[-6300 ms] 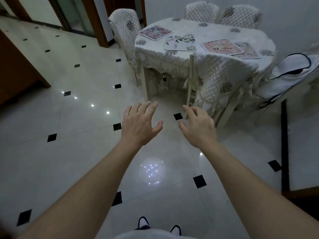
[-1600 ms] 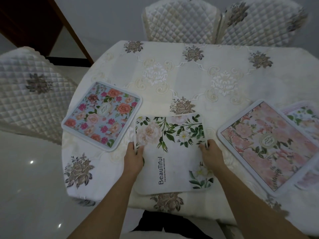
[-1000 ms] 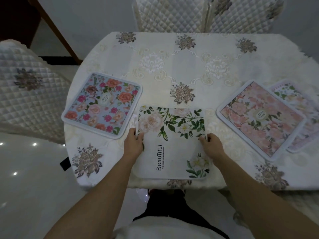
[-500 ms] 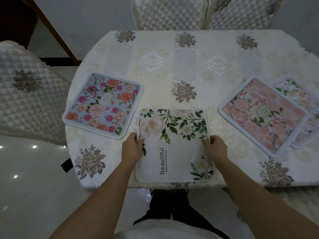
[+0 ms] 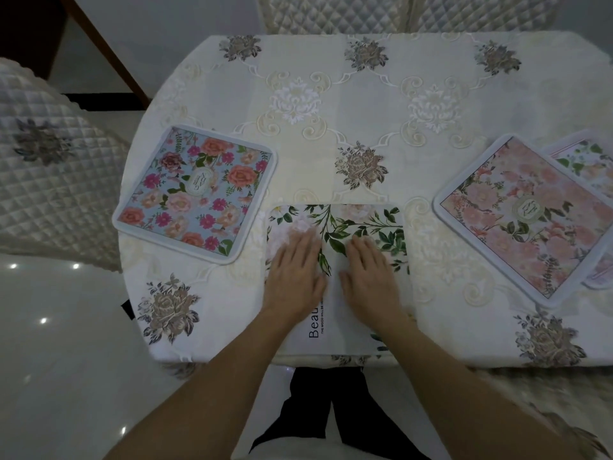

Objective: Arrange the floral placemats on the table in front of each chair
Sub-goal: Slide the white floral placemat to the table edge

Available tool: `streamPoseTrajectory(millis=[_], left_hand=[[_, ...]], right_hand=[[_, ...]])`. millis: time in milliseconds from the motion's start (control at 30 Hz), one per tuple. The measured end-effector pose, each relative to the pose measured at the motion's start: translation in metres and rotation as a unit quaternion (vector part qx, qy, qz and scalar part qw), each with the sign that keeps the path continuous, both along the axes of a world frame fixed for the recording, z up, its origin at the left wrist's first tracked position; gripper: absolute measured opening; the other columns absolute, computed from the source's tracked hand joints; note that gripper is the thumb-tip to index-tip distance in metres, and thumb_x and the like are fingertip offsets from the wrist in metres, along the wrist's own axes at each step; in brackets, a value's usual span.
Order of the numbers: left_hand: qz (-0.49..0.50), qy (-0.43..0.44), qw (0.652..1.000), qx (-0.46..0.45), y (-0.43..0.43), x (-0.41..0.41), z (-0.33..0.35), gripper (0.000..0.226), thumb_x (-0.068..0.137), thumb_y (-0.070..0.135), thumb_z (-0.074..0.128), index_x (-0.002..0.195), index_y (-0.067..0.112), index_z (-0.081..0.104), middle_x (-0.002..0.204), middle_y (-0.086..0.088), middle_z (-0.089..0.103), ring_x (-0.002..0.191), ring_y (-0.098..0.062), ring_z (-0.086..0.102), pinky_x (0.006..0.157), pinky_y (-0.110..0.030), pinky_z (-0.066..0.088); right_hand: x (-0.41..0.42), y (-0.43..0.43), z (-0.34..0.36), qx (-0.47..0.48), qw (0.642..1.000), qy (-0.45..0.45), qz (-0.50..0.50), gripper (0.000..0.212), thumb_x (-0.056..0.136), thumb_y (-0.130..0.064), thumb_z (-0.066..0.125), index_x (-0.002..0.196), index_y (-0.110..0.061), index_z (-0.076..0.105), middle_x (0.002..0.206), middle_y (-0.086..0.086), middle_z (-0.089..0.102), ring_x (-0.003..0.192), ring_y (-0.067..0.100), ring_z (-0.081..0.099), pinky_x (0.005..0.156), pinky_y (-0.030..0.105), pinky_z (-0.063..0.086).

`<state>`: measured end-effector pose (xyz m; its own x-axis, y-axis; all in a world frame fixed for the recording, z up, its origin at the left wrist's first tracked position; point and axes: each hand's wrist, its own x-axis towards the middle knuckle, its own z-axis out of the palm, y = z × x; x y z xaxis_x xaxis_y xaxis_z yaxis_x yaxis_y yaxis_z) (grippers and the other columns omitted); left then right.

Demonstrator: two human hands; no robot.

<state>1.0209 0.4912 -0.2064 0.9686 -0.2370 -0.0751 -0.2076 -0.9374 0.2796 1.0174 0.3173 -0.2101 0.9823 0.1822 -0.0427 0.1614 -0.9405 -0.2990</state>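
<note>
The white placemat is pressed flat under both open palms, left hand and right hand; the pink placemat overlapping another is judged left to be arranged

Both hands lie on the middle placemat, between two other placemats.

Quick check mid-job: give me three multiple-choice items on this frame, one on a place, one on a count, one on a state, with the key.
1. Where does the blue placemat lie?
A. left of the white leafy placemat
B. on a chair
C. under the pink one

2. How many placemats show on the table?
A. two
B. four
C. six

3. How are the hands?
A. gripping the mat's edges
B. raised off the table
C. flat on the mat

Key: 1 A, it sits near the left edge. 2 B, blue, white, pink placemat and one partly under it. 3 C, left hand and right hand lie palms down.
</note>
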Motion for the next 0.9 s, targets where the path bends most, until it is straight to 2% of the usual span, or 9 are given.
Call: streamPoseTrajectory(millis=[100, 267, 533, 667, 800, 900], left_hand=[[-0.026, 0.030, 0.999, 0.032, 0.005, -0.007, -0.020, 0.067, 0.101, 0.051, 0.024, 0.157, 0.017, 0.009, 0.166, 0.000, 0.004, 0.152, -0.015, -0.002, 0.123, -0.046, 0.012], [-0.025, 0.014, 0.998, 0.057, 0.031, -0.010, -0.035, 0.074, 0.100, 0.055, 0.024, 0.157, 0.012, 0.003, 0.166, -0.004, 0.001, 0.152, -0.016, -0.002, 0.124, -0.042, 0.011], [-0.013, 0.020, 0.998, 0.054, 0.030, -0.009, -0.030, 0.076, 0.099, 0.055, 0.024, 0.156, 0.009, 0.005, 0.166, -0.007, 0.002, 0.152, -0.017, -0.003, 0.123, -0.041, 0.009], [-0.026, 0.055, 0.995, 0.081, 0.031, -0.007, -0.023, 0.077, 0.099, 0.058, 0.014, 0.156, 0.010, -0.005, 0.165, -0.006, -0.011, 0.151, -0.015, -0.015, 0.125, -0.040, 0.003], [-0.037, 0.081, 0.993, 0.081, 0.031, -0.006, -0.012, 0.077, 0.099, 0.060, 0.011, 0.154, 0.012, -0.014, 0.162, -0.004, -0.021, 0.149, -0.016, -0.022, 0.124, -0.038, -0.003], [-0.038, 0.083, 0.993, 0.070, 0.032, -0.002, 0.001, 0.078, 0.098, 0.060, 0.016, 0.154, 0.015, -0.014, 0.161, -0.001, -0.021, 0.150, -0.015, -0.018, 0.123, -0.036, -0.005]], right_hand=[[-0.008, 0.007, -0.023, -0.037, 0.998, 0.025, 0.035, 0.064, 0.102, -0.049, 0.026, 0.155, -0.013, 0.018, 0.164, 0.008, 0.015, 0.151, 0.026, 0.009, 0.122, 0.045, 0.014], [-0.013, -0.034, -0.038, -0.065, 0.998, 0.012, 0.019, 0.076, 0.098, -0.059, 0.027, 0.157, -0.017, 0.005, 0.166, 0.005, 0.000, 0.152, 0.021, 0.001, 0.123, 0.045, 0.009], [-0.010, -0.057, -0.033, -0.064, 0.997, 0.033, -0.012, 0.076, 0.097, -0.059, 0.024, 0.157, -0.019, 0.000, 0.166, 0.005, -0.002, 0.152, 0.021, -0.002, 0.123, 0.042, 0.007], [-0.010, -0.057, -0.029, -0.075, 0.996, 0.052, -0.004, 0.076, 0.098, -0.060, 0.020, 0.156, -0.019, -0.005, 0.165, 0.005, -0.007, 0.151, 0.021, -0.008, 0.123, 0.043, 0.005], [-0.007, -0.057, -0.018, -0.082, 0.992, 0.094, 0.009, 0.076, 0.096, -0.065, 0.011, 0.154, -0.023, -0.016, 0.163, 0.003, -0.020, 0.149, 0.019, -0.021, 0.122, 0.039, -0.005], [0.000, -0.055, -0.003, -0.084, 0.989, 0.117, 0.018, 0.074, 0.096, -0.064, 0.012, 0.153, -0.026, -0.017, 0.164, 0.004, -0.015, 0.149, 0.021, -0.016, 0.121, 0.038, -0.004]])
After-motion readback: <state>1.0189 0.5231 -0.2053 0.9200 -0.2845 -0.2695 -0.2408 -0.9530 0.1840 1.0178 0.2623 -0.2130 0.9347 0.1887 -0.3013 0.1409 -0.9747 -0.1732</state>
